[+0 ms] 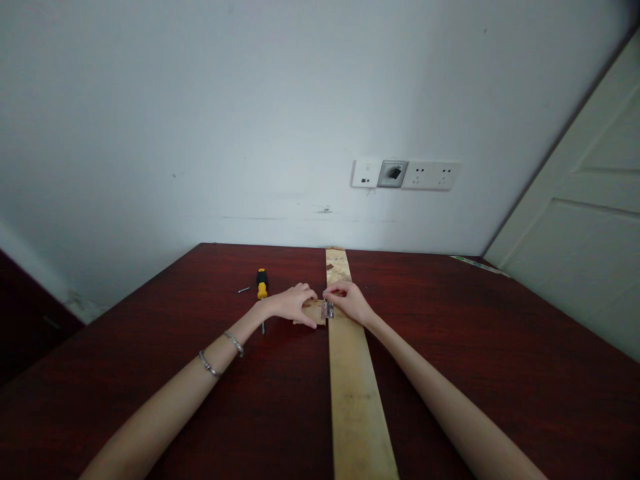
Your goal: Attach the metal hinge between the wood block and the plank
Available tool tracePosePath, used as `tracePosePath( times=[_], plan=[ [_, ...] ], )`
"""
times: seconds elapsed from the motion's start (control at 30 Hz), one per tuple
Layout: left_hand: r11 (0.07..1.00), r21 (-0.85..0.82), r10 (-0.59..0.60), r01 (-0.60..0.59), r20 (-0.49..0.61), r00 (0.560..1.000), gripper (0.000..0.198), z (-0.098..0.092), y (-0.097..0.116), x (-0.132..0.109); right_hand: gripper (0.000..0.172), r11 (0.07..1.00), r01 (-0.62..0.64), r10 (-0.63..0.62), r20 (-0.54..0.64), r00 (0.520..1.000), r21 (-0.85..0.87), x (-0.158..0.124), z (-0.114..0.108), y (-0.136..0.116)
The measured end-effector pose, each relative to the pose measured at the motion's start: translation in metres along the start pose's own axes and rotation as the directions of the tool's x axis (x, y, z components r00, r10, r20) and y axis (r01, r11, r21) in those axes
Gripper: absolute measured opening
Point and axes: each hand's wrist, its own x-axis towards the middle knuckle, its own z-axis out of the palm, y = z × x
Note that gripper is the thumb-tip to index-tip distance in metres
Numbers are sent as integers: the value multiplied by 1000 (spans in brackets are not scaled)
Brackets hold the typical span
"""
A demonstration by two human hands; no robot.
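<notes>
A long pale wooden board (353, 393) runs from the near edge toward the wall. Against its left side lies a short wooden piece (315, 312), and a small metal hinge (327, 309) spans the joint between them. My left hand (293, 303) grips the short piece, thumb at the near edge and fingers at the far one. Over the long board, my right hand (350, 300) has thumb and fingertips pinched together at the hinge's top edge. What the pinch holds is too small to make out.
A yellow-and-black screwdriver (263, 285) lies left of my left hand, its shaft passing under the wrist. Beside it is a small metal piece (243, 290). The dark red table (200, 413) meets a white wall with sockets (433, 175). A pale door (590, 200) stands at right.
</notes>
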Motion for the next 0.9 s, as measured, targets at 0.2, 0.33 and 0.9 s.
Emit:
tracePosePath(
  times=[0.2, 0.33, 0.9],
  plan=[
    [1000, -5, 11, -11, -3, 1000, 72, -1, 1, 0, 10, 999, 30, -29, 19, 999, -45, -1, 0, 0],
    [1000, -8, 16, -16, 0, 1000, 71, -2, 2, -1, 10, 997, 44, -42, 21, 999, -70, -1, 1, 1],
    [1000, 14, 28, -28, -17, 999, 71, 0, 3, 0, 8, 993, 58, -53, 48, 997, -107, -2, 0, -1]
  ],
)
